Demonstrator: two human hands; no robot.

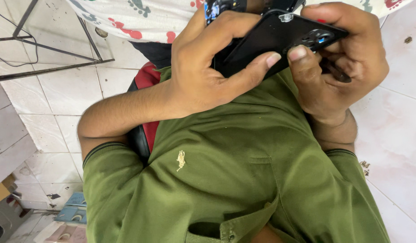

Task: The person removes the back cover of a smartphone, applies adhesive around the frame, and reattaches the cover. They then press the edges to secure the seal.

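A black phone (280, 40) is held back side up in front of my green shirt, its camera cutout toward the right end. My left hand (203, 67) wraps the phone's left part, thumb on top and fingers curled beneath its lower edge. My right hand (347, 58) grips the right end near the camera cutout, thumb pressed against the lower edge. A thin dark tool (337, 73) also lies inside the right hand's curled fingers. A small blue-and-black part (213, 10) shows just above my left hand; I cannot tell what it is.
A white cloth with coloured prints (140, 15) lies across the top. A thin metal frame (54, 51) and a cable rest on the white tiled floor (59, 99) at upper left. A red-and-black seat edge (145, 121) sits beneath my left arm. Blue items (75, 209) lie at lower left.
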